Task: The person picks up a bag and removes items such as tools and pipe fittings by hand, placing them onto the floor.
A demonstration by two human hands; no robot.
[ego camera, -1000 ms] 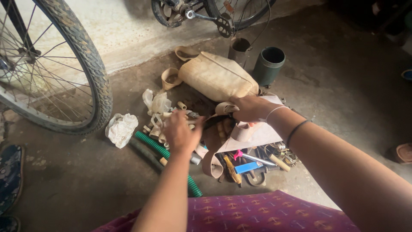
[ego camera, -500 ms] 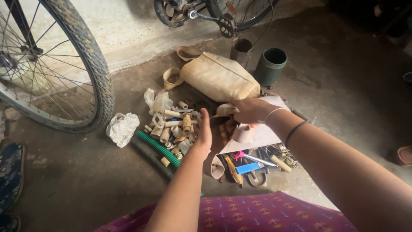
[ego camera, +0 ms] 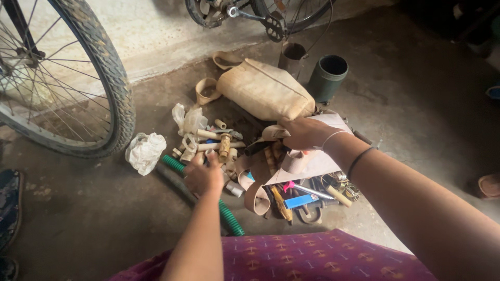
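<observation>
Item one: our left hand (ego camera: 204,176), back to the camera, fingers curled down onto the heap of short tan tube pieces (ego camera: 219,147) on the concrete floor (ego camera: 83,208); we cannot tell whether anything is pinched beneath it. Just beside it runs a green ribbed hose (ego camera: 229,217).

Item two: our right hand (ego camera: 304,132), fingers closed over the edge of a pale rubber sheet (ego camera: 317,162) that covers part of the pile, a thin bangle and a dark band at the wrist.

Item three: small tools under the sheet, among them a blue flat piece (ego camera: 301,201) and a yellow-handled tool (ego camera: 281,204).

Item four: a tan cloth bag (ego camera: 265,89) behind the heap, a dark green cylindrical can (ego camera: 327,77) beside it, a crumpled white rag (ego camera: 146,151) to the left, and a bicycle wheel (ego camera: 99,67) at far left.
</observation>
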